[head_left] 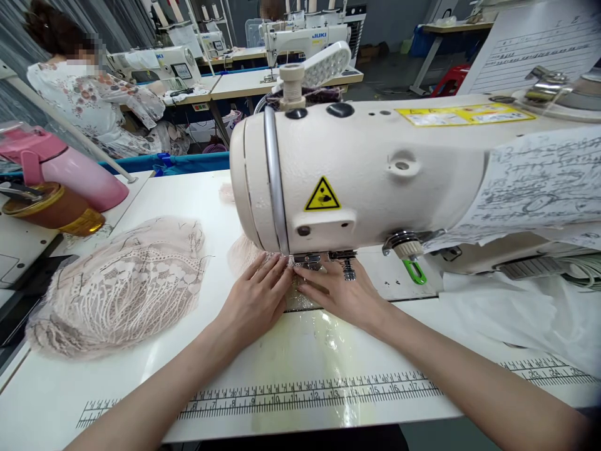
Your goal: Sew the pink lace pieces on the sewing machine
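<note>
A cream sewing machine [361,175] stands across the white table. Below its head, pale pink lace [246,254] lies by the needle area, partly hidden by the machine and my fingers. My left hand [260,291] rests flat on the edge of this lace, its fingers extended just left of the presser foot [308,259]. My right hand [340,291] lies to the right, fingers spread and pointing left, with the fingertips near the presser foot and partly under the machine head. A gathered pile of pale pink lace pieces [126,282] sits at the left.
A pink bottle [77,169] and an amber cup [56,207] stand at the left. A ruler scale [277,398] runs along the front edge. White cloth [521,319] and a green item [415,272] are at the right. Beyond, a person [94,100] sits at another machine.
</note>
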`<move>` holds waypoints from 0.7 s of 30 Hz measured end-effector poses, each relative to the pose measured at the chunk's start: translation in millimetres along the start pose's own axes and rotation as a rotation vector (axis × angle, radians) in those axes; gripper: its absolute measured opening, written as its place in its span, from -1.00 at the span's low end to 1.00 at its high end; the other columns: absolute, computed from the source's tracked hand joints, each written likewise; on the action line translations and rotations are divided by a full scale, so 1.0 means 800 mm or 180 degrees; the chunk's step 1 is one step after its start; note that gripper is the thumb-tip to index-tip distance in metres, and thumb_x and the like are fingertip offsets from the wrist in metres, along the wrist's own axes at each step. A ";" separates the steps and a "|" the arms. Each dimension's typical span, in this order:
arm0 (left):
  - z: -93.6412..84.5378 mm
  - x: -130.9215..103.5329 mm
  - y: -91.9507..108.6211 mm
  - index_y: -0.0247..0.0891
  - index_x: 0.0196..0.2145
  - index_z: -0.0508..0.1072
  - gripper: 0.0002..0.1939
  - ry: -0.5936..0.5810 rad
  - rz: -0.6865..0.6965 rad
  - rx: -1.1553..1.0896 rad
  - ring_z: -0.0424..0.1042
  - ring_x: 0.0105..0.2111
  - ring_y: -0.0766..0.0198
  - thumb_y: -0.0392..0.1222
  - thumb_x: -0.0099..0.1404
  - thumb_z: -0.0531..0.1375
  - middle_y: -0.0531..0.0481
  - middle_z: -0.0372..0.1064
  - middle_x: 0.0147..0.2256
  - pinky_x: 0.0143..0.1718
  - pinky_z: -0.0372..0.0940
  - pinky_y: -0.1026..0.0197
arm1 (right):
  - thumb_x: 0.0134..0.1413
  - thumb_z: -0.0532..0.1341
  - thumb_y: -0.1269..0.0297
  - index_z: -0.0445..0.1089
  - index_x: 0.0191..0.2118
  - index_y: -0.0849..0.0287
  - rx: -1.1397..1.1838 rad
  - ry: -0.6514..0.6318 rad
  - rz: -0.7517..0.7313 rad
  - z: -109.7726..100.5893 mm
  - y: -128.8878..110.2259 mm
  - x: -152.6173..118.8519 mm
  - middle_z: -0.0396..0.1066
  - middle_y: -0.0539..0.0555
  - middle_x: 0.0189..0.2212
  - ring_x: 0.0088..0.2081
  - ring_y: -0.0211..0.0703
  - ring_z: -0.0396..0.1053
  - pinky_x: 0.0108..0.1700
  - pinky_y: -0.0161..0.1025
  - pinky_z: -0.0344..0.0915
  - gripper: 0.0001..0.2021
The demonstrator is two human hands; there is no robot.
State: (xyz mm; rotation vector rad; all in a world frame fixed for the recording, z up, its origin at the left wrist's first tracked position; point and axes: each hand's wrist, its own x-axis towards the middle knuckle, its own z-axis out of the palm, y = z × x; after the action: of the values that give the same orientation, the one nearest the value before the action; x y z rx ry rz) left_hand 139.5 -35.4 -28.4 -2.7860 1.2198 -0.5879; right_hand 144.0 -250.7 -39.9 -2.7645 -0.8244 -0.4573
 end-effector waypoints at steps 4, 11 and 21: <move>0.000 -0.001 0.000 -0.45 0.11 0.35 -0.58 0.0015 -0.0028 -0.0041 0.30 0.15 0.03 -0.25 0.39 -0.06 -0.24 0.30 0.14 0.24 0.09 -0.07 | 0.29 0.07 0.07 0.39 0.08 -0.12 0.0020 0.0145 -0.0136 0.002 0.001 0.000 0.41 0.10 0.02 -0.15 -0.06 0.42 -0.19 -0.12 0.32 -0.68; -0.002 -0.001 -0.001 -0.41 0.13 0.32 -0.58 0.0010 -0.0012 -0.0085 0.31 0.14 0.09 -0.27 0.38 -0.05 -0.16 0.30 0.14 0.28 0.01 -0.04 | 0.32 -0.01 0.06 0.41 0.06 -0.10 -0.0010 0.0222 -0.0119 0.001 -0.002 -0.001 0.43 0.11 -0.01 -0.18 -0.05 0.42 -0.20 -0.08 0.30 -0.66; -0.002 0.000 0.000 -0.41 0.11 0.32 -0.58 -0.0013 -0.0164 -0.0194 0.31 0.14 0.08 -0.29 0.33 -0.04 -0.19 0.33 0.12 0.25 0.06 -0.03 | 0.27 0.09 0.11 0.35 0.13 -0.07 0.0025 0.0094 -0.0143 0.002 -0.003 -0.001 0.43 0.13 0.00 -0.11 -0.02 0.40 -0.14 -0.12 0.27 -0.65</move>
State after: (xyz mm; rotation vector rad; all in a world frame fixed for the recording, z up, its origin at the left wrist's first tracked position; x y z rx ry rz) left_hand 139.1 -35.0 -26.6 -2.8751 1.1884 -0.5572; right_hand 142.8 -248.8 -41.6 -2.7300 -0.8811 -0.5008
